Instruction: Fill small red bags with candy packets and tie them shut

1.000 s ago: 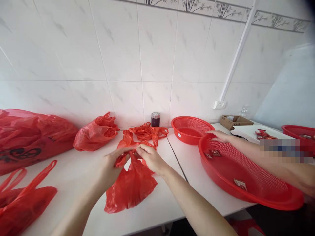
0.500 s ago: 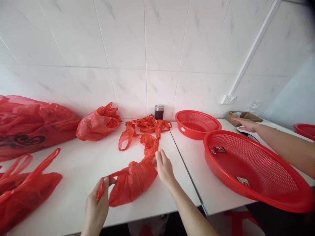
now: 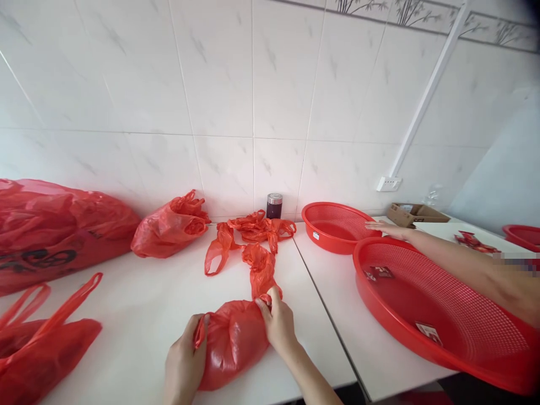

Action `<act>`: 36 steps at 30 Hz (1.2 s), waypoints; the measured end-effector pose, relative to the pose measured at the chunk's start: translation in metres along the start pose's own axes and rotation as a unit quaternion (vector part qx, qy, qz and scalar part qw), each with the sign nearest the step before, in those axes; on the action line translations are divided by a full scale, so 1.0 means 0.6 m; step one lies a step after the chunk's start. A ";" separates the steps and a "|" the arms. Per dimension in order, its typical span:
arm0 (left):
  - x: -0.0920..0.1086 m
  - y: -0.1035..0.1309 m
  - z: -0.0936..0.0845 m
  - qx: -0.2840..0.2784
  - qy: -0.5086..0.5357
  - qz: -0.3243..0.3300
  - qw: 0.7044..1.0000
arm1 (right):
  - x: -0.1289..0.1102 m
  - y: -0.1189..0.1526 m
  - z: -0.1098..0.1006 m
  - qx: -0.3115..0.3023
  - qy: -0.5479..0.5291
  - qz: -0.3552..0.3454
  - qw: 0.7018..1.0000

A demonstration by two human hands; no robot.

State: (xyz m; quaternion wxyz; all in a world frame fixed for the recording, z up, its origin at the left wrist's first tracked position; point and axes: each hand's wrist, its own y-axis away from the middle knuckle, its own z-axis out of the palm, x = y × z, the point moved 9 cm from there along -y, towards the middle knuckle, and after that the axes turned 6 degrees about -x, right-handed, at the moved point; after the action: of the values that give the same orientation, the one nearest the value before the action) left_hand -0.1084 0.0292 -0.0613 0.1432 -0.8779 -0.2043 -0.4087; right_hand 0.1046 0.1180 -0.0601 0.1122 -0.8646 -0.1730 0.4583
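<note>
Where white tiles (image 3: 219, 84) rise, a white table (image 3: 139, 304) stands.

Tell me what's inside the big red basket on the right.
In the large red basket lie two small packets, one near the far rim and one nearer the front. A co-worker's arm crosses above its far side, hiding anything beneath.

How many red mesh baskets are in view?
3: a small basket by the wall, a large basket before it, and a basket edge far right. More may lie out of frame.
</note>
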 end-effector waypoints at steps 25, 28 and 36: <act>-0.047 -0.019 0.053 -0.162 -0.258 -0.063 0.950 | 0.082 -0.008 0.003 -0.036 0.181 0.090 0.979; -0.057 -0.010 0.036 -0.160 -0.234 -0.068 0.957 | 0.092 -0.015 -0.008 -0.037 0.123 0.117 0.985; -0.069 0.011 0.013 -0.204 0.097 -0.058 0.972 | 0.081 -0.004 -0.007 -0.056 0.019 0.119 0.991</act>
State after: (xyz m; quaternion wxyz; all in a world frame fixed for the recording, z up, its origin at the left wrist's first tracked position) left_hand -0.1243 0.0165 -0.0992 -0.0439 -0.8312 -0.1523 -0.5330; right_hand 0.1330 0.1398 -0.0936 0.0116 -0.8923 -0.0925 0.4418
